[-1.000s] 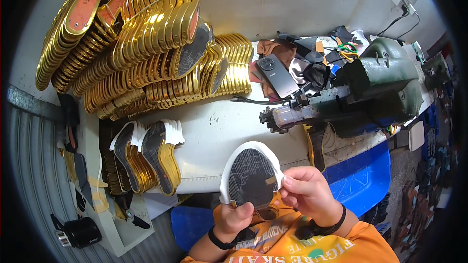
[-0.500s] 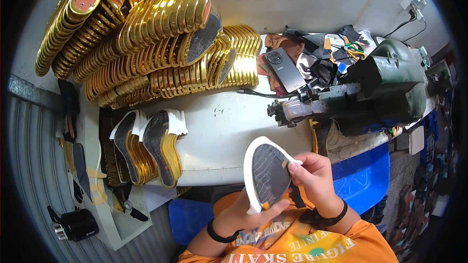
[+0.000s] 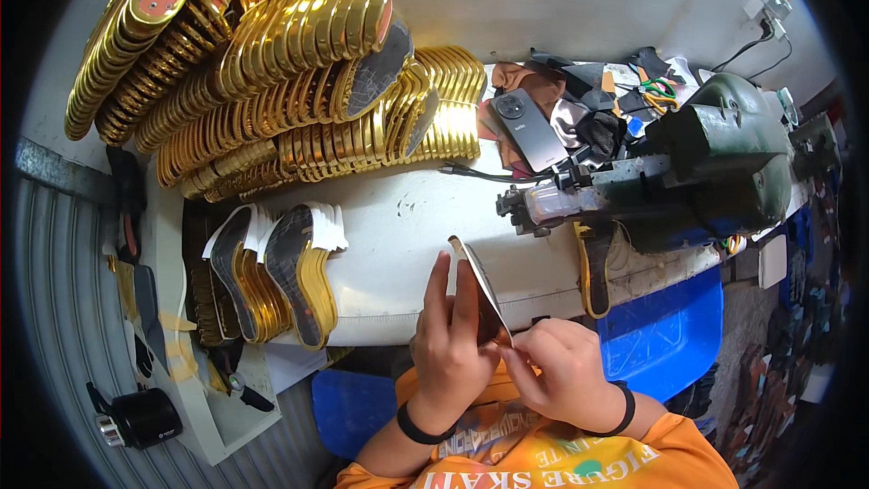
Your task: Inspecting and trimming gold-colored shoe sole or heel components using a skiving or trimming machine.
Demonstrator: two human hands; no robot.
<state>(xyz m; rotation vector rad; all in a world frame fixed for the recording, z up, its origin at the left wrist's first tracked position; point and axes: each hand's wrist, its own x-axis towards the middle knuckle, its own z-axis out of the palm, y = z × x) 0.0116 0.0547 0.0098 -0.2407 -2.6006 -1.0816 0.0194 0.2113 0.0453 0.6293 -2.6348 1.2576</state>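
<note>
A shoe insole (image 3: 490, 294) with a white edge stands tilted between my hands, seen almost edge-on, so most of its faces are hidden. My left hand (image 3: 450, 344) holds it from the left, index and middle fingers stretched up along its side. At its near end my right hand (image 3: 563, 364) pinches the edge between thumb and bent fingers. Beyond my right hand, a dark insole with a gold edge (image 3: 595, 276) hangs over the bench edge by the sewing machine (image 3: 688, 172). Two bundles of white-and-gold-edged insoles (image 3: 303, 285) stand at the left of the bench.
Big stacks of gold-edged soles (image 3: 299, 27) fill the back left. A phone (image 3: 529, 129) lies among fabric scraps (image 3: 605, 131), near scissors (image 3: 659, 92). Below the bench are a blue bin (image 3: 665, 335) and, at left, an open drawer (image 3: 222, 430) and black flask (image 3: 149, 418).
The insole has turned from showing its dark patterned face to edge-on. My left hand has moved up with fingers raised; my right hand has shifted down to its near end.
</note>
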